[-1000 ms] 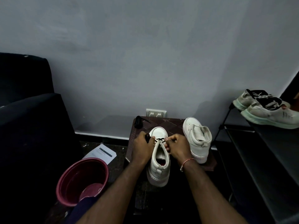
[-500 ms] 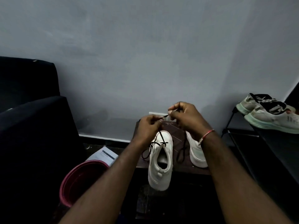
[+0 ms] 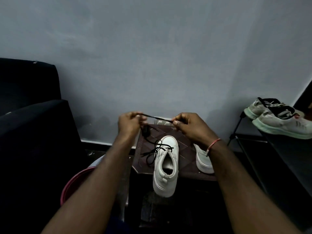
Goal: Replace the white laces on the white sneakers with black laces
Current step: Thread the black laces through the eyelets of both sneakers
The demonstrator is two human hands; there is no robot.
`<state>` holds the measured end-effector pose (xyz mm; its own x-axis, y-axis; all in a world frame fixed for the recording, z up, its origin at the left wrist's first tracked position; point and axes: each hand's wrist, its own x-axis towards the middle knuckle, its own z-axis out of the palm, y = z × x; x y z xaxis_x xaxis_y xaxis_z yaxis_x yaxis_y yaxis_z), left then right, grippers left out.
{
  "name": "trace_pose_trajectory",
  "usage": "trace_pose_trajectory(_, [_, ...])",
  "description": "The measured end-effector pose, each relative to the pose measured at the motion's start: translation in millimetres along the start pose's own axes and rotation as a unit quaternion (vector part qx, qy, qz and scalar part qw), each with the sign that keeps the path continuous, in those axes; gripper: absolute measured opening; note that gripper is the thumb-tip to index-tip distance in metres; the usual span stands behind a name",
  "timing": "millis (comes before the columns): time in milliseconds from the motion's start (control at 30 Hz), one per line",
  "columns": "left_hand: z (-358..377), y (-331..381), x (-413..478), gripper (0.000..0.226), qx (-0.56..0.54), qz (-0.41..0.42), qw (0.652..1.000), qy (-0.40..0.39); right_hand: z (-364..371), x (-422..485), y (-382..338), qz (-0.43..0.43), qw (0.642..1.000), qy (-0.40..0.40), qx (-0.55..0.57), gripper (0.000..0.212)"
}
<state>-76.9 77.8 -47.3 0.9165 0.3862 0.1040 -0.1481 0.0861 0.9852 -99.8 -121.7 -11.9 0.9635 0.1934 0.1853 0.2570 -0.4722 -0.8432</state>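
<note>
2 raised hands, left hand (image 3: 129,123) and right hand (image 3: 190,126), pinch a black lace (image 3: 156,117) taut in clenched fingers above a white sneaker (image 3: 166,166) on the counter (image 3: 184,139).

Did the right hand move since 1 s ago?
Yes. The right hand rose from the near white leather sneaker, now level with the white wall socket, pinching the thin black lace.

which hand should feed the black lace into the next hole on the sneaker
Probably the left hand. The black lace trails down from it to the sneaker, on its side. The right hand pinches the far end.
</note>
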Motion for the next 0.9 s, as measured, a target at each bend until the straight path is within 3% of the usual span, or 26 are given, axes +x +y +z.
trace_pose_trajectory(67, [-21, -15, 13, 0.023, 0.024, -0.028, 0.998, 0.049, 1, -6, 8, 0.027, 0.999, -0.012, -0.013, 0.019])
trace_pose_trajectory(133, [-32, -27, 12, 0.007, 0.186, -0.034, 0.982, 0.013, 6, -11, 10, 0.056, 0.998, -0.010, 0.020, 0.020])
trace_pose_trajectory(200, [-28, -33, -3, 0.028, 0.370, 0.007, 0.929, 0.003, 14, -14, 8, 0.065, 0.996, 0.009, 0.067, 0.010])
trace_pose_trajectory(233, [-22, -28, -14, 0.027, 0.387, 0.039, 0.921, 0.020, 19, -15, 5, 0.066, 0.994, 0.023, 0.084, 0.007])
trace_pose_trajectory(300, [-7, -17, -38, 0.033, 0.301, 0.049, 0.952, -0.009, 29, -14, 1, 0.062, 0.992, 0.054, 0.100, 0.012])
trace_pose_trajectory(367, [7, -11, -58, 0.046, 0.155, -0.042, 0.982, -0.101, 39, -14, -2, 0.054, 0.990, 0.061, 0.118, 0.014])
trace_pose_trajectory(467, [15, -5, -75, 0.036, -0.006, -0.128, 0.979, -0.161, 49, -19, -4, 0.045, 0.991, 0.036, 0.121, 0.014])
trace_pose_trajectory(567, [13, -12, -76, 0.024, -0.112, -0.120, 0.979, -0.119, 55, -25, -5, 0.043, 0.989, -0.001, 0.139, 0.012])
trace_pose_trajectory(633, [11, -19, -73, 0.022, -0.102, -0.109, 0.988, -0.042, 60, -29, -3, 0.064, 0.983, 0.007, 0.172, 0.012])
trace_pose_trajectory(667, [10, -23, -70, 0.023, -0.088, -0.103, 0.991, 0.000, 63, -32, 2, 0.076, 0.985, 0.030, 0.155, 0.015])
trace_pose_trajectory(733, [8, -33, -67, 0.021, -0.092, -0.107, 0.989, 0.045, 69, -40, 11, 0.091, 0.992, 0.091, 0.007, 0.011])
trace_pose_trajectory(800, [6, -44, -67, 0.018, -0.119, -0.126, 0.984, 0.040, 75, -52, 16, 0.103, 0.981, 0.091, -0.137, 0.010])
trace_pose_trajectory(900, [8, -58, -75, 0.007, -0.128, -0.162, 0.979, -0.001, 84, -63, 15, 0.103, 0.970, 0.059, -0.211, 0.030])
